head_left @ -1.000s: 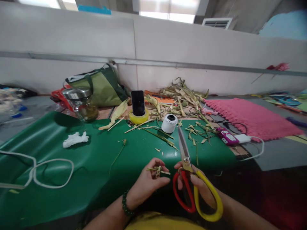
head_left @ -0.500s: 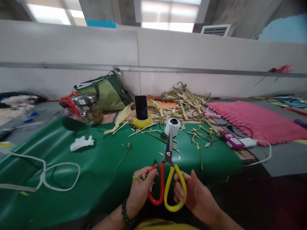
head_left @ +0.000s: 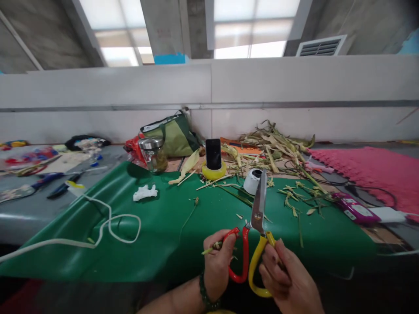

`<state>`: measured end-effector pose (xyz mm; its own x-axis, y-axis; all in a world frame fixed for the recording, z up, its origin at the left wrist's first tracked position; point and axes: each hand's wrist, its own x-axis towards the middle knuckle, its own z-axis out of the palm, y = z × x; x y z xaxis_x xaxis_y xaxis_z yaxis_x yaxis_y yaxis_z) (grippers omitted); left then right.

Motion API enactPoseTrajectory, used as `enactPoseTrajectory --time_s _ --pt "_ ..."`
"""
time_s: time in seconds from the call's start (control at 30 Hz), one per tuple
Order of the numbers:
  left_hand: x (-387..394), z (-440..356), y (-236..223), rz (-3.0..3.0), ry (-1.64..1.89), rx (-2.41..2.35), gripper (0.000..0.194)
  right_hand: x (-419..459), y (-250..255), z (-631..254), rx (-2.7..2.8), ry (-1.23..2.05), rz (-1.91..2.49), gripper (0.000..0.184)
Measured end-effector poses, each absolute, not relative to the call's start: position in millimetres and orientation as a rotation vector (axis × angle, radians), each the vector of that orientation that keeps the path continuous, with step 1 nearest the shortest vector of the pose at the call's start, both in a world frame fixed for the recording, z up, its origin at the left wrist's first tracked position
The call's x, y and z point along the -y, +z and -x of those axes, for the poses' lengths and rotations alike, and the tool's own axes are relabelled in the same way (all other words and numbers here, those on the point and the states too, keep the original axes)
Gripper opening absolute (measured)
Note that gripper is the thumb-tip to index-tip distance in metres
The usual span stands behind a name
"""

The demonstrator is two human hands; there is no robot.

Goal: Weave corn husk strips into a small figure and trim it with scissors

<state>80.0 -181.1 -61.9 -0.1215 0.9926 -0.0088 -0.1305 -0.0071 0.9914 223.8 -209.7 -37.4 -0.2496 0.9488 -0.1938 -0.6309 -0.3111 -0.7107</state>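
Note:
A pair of scissors (head_left: 258,205) with one red and one yellow handle points away from me, its blades close together. My left hand (head_left: 218,264), with a dark green bead bracelet (head_left: 205,292), is closed on the red handle. A small greenish piece of plant stalk (head_left: 212,247) also sticks out from between its fingers. On the other side, my right hand (head_left: 288,272) grips the yellow handle, thumb on top and fingers curled around it. Just behind the blades stands a white spool (head_left: 251,182), partly covered by them.
Dry husks (head_left: 278,141) are heaped at the back, with scraps on the green sheet (head_left: 157,222). A phone (head_left: 213,152) stands in a yellow roll (head_left: 214,172). Around are a glass jar (head_left: 156,159), green bag (head_left: 176,137), crumpled tissue (head_left: 145,192), white cord (head_left: 98,237) and purple box (head_left: 353,208).
The view has turned left and up, so things appear farther right and mostly lower. My right hand has gone from loosely open by the yellow handle to closed on it.

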Motion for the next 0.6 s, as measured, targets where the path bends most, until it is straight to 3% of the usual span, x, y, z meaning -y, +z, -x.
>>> enactPoseTrajectory --time_s 0.27,0.47,0.6 --pt "177.0 -76.8 -61.1 -1.133 1.434 -1.296 0.038 197.7 -38.2 -206.8 0.631 1.767 0.664 0.053" --pt "167.7 -26.5 -37.6 -1.368 1.241 -1.317 0.017 183.8 -30.5 -250.2 0.758 2.122 0.891 0.048" --pt "162.4 -12.4 -41.7 -1.276 1.128 -1.3 0.026 181.5 -23.3 -272.3 0.74 2.237 0.845 0.031"
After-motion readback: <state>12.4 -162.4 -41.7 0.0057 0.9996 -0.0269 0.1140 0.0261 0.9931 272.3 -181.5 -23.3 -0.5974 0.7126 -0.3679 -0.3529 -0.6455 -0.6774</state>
